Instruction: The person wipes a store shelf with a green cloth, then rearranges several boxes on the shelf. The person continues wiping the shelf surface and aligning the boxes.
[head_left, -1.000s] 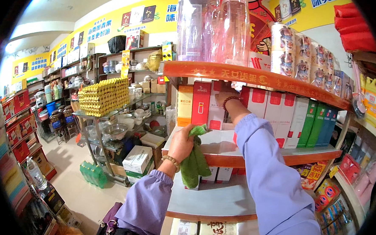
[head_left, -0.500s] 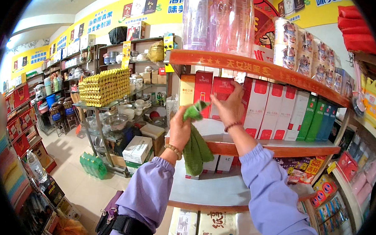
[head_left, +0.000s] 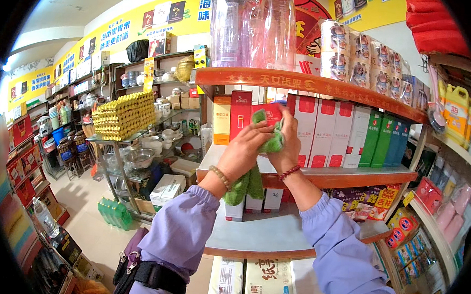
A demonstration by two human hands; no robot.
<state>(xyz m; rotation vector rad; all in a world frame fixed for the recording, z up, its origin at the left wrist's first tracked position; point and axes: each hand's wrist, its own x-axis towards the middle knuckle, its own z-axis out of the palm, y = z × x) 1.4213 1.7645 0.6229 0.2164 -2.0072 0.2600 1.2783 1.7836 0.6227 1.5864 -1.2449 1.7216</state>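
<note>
A red box is tilted forward at the shelf's front, its upper part showing above the fingers. My right hand is closed around its right side. With my left hand I press a green cloth against the front of this box. The cloth's loose end hangs below my left hand, over the shelf edge. Much of the box is hidden by the cloth and my hands. Just behind stand an orange box and a taller red box.
White-and-red boxes and green boxes line the middle shelf to the right. Clear plastic bottles and wrapped rolls stand above. Egg trays are stacked at left, with green bottles on the floor.
My right hand has taken hold of the red box and drawn it forward off its row. My left hand has brought the cloth up onto it. The view has shifted slightly.
</note>
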